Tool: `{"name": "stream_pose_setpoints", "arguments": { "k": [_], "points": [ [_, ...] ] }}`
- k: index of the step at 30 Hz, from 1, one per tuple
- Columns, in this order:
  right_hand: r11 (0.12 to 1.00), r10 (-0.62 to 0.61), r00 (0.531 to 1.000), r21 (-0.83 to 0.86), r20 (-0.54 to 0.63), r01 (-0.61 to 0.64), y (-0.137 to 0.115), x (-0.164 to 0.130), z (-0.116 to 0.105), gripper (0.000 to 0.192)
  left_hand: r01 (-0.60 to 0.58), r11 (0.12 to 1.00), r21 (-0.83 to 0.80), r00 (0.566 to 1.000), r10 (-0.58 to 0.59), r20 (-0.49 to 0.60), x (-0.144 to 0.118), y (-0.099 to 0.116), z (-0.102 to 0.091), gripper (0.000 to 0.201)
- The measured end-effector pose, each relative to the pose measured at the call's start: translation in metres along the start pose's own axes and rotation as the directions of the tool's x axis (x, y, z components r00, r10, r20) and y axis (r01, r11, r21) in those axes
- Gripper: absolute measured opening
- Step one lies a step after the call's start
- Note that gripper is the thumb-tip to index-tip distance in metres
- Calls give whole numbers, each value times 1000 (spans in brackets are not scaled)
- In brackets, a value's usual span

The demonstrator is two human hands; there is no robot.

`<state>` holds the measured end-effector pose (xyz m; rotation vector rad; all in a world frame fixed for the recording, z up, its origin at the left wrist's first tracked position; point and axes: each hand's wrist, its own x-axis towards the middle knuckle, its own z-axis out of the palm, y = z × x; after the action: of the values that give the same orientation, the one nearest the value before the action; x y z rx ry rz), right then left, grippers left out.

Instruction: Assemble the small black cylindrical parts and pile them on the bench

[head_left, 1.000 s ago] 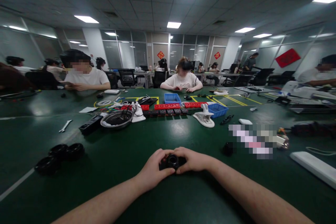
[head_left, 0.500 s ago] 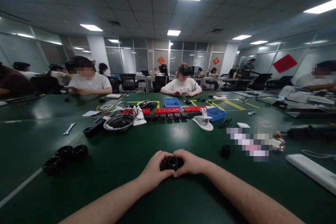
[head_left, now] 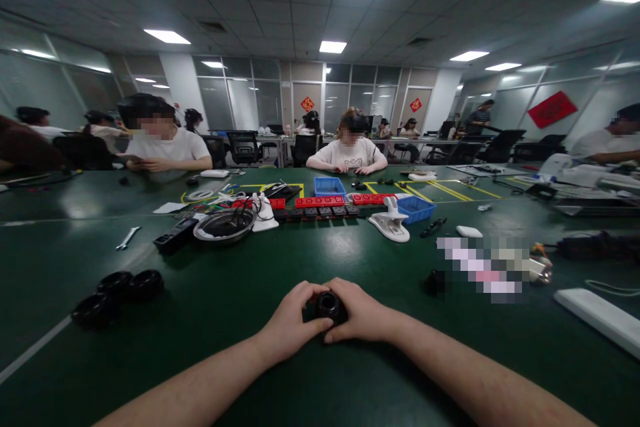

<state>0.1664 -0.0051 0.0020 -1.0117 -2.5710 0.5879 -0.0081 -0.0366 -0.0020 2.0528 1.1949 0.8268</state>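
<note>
Between my two hands, low over the green table, is a black part with a round, ring-like opening (head_left: 328, 305) facing up towards me. My left hand (head_left: 293, 320) curls round its left side, thumb along the near edge. From the right, my right hand (head_left: 356, 312) wraps the other side, and its thumb tip sits just below the left one. The fingers cover much of the part, so its exact kind cannot be made out. To the left stand several black round hollow pieces (head_left: 116, 287). A small black piece (head_left: 436, 280) lies to the right.
Across the middle lie red socket strips (head_left: 320, 202), a blue tray (head_left: 414, 209), a white clip base (head_left: 391, 223) and a metal bowl (head_left: 225, 224). A wrench (head_left: 129, 238) rests at left, a long white bar (head_left: 597, 320) at right. Co-workers sit opposite.
My right hand has turned a little round the black part, its thumb now lower and nearer me. The round opening looks tilted differently. The head view has shifted slightly.
</note>
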Motion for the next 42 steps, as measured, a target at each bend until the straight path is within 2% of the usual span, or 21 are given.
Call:
{"name": "stream_pose_setpoints", "arguments": {
  "k": [3, 6, 13, 17, 20, 23, 25, 28, 32, 36, 39, 42],
  "points": [
    [991, -55, 991, 129, 123, 39, 7, 1, -9, 47, -15, 1000, -1, 999, 15, 49, 0, 3, -3, 33],
    [976, -104, 976, 208, 189, 64, 13, 3, -13, 38, -38, 999, -8, 998, 39, 39, 1, 5, -4, 33],
    [965, -152, 971, 243, 187, 104, 15, 5, -15, 36, -12, 1000, 12, 999, 12, 53, 1, 5, -4, 34],
    [968, -98, 980, 247, 173, 53, 16, 5, -11, 35, 3, 1000, 13, 999, -4, 37, 1, 5, -3, 34],
    [982, 42, 992, 180, 119, -63, 12, 5, -2, 40, 12, 1000, 25, 1000, -11, -5, 0, 5, 0, 33],
    [977, 209, 977, -25, -40, -210, 2, 6, 12, 39, 54, 997, 53, 995, -50, -90, -1, 4, 4, 30],
    [951, 241, 959, -164, -147, -264, -5, 6, 18, 36, 79, 995, 67, 988, -69, -141, -2, 4, 6, 29],
    [929, 216, 957, -260, -195, -263, -10, 5, 21, 40, 77, 994, 77, 983, -62, -171, -1, 2, 6, 30],
    [987, 97, 989, -113, -115, -110, -5, 3, 12, 54, 25, 998, 59, 994, -19, -104, 0, 0, 2, 33],
    [988, -62, 997, 148, 55, 53, 7, 2, -3, 45, 0, 999, 37, 1000, 0, -13, 1, 0, -4, 40],
    [963, -100, 985, 262, 142, 60, 14, 2, -11, 33, -13, 1000, 27, 1000, 12, 25, 1, 1, -7, 40],
    [965, -89, 984, 257, 155, 47, 16, 3, -12, 28, -21, 1000, 18, 999, 21, 43, 1, 1, -7, 38]
  ]
}}
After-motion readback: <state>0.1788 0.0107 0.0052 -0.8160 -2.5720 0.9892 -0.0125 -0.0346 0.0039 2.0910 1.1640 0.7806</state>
